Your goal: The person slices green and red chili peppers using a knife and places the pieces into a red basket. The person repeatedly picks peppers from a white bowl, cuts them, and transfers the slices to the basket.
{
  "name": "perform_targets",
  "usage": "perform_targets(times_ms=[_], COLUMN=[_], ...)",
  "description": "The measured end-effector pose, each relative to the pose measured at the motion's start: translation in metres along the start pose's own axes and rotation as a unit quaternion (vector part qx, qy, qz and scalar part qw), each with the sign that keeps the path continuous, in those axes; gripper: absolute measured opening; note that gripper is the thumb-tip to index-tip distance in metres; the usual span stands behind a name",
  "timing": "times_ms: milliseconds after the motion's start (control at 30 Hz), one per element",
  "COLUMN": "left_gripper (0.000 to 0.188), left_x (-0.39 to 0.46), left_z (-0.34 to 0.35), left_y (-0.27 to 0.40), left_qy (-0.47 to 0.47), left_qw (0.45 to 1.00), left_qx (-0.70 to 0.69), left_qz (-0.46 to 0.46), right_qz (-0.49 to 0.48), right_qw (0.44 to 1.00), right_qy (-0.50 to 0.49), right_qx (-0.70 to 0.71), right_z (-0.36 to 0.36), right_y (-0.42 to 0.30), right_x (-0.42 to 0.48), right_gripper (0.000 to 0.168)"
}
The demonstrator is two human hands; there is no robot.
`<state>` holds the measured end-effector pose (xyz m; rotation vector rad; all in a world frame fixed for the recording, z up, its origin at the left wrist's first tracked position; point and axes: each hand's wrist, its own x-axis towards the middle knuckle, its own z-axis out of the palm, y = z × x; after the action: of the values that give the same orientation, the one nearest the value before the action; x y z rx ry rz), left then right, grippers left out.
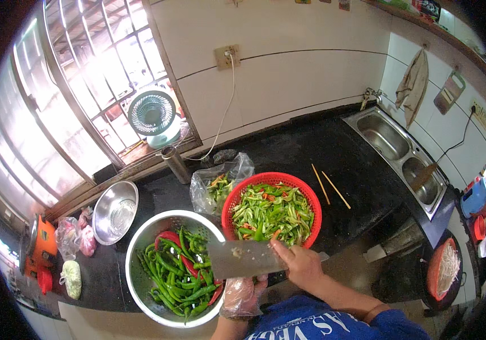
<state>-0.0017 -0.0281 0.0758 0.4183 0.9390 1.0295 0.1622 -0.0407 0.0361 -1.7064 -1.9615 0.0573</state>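
Note:
My right hand (304,265) grips a broad cleaver (249,260) by its handle, with small pale bits stuck to the blade. Below the blade, my left hand (243,297) wears a clear plastic glove; the cleaver hides part of it, so whether it holds anything is unclear. A steel colander (134,272) to the left contains whole green chili peppers (179,272) and a few red ones. Just beyond the blade, a red plastic basket (229,204) is heaped with sliced green peppers (274,208) and some red pieces. One larger green piece lies near the blade's upper edge.
A plastic bag (221,187) of pepper scraps lies behind the basket, with two chopsticks (336,190) to its right. A metal basin (115,212), tied bags and an orange appliance (41,244) stand left. Right are a double sink (383,136) and a basket of white strands (447,272).

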Motion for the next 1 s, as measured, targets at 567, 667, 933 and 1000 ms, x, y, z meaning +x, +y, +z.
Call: perform_targets(times_ms=[567,667,933,1000], left_gripper=[0.016,0.017,0.022,0.029], left_x=[0.002,0.012,0.017,0.013], left_z=[0.002,-0.002,-0.017,-0.004], left_y=[0.009,0.006,-0.011,-0.001], left_qy=[-0.107,-0.080,-0.081,-0.098], left_qw=[0.993,0.992,0.986,0.986], left_qx=[-0.027,-0.074,-0.109,-0.096], left_qz=[-0.041,-0.070,-0.099,-0.092], right_qz=[0.107,0.102,0.059,0.083], right_qw=[0.994,0.994,0.998,0.996], right_qy=[-0.008,-0.034,-0.007,-0.002], right_qx=[0.002,0.022,0.022,0.013], right_z=[0.022,0.013,0.012,0.023], right_y=[0.035,0.028,0.010,0.031], right_x=[-0.006,-0.008,-0.018,-0.017], right_gripper=[0.051,0.043,0.049,0.049])
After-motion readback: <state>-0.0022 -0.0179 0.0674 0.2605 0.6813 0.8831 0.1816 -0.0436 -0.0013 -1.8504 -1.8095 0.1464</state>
